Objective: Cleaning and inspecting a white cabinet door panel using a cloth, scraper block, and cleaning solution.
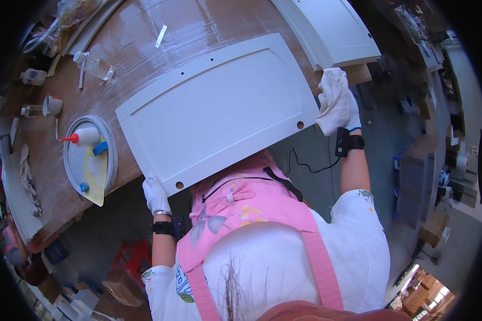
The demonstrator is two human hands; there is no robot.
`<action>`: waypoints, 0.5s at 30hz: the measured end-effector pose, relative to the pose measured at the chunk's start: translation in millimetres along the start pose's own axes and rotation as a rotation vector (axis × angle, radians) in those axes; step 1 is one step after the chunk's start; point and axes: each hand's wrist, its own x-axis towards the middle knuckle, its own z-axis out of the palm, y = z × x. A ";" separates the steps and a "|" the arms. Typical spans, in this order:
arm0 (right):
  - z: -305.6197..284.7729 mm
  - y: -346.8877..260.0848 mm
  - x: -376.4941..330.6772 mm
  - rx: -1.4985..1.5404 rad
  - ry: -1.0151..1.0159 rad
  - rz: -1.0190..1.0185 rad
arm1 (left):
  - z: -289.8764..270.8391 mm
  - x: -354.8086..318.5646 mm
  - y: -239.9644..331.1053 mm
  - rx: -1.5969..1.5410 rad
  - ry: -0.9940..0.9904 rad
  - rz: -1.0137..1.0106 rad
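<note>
White painted cabinet door (214, 109) lies half on brown table (43, 155), near edge sticking out over floor. Left hand (155, 193) in white glove closed on near left corner. Right hand (338, 101) (gloved, holding white rag (332, 88)) pinches right corner. Could tip or slide off if either grip slips. Could bump second white door (332, 29) just beside far corner. Glue bottle (85, 136) on round tray (110, 155) sits close; sideways swing might knock it.
</note>
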 end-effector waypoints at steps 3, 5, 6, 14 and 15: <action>23.9 11.1 38.9 -0.312 -0.052 -0.064 | 16.6 0.1 -13.3 0.051 0.126 -0.004; 69.0 22.5 52.3 -0.345 0.038 -0.036 | 28.0 2.4 -27.9 -0.137 0.264 0.050; 84.5 26.7 59.9 -0.380 0.153 -0.017 | 33.3 1.1 -28.2 -0.062 0.289 0.035; 82.3 18.5 118.7 -0.543 -0.114 0.010 | 46.7 6.5 -39.9 -0.246 0.237 0.063; 88.4 18.8 113.3 -0.569 -0.050 0.007 | 36.8 2.6 -32.4 -0.366 0.127 0.084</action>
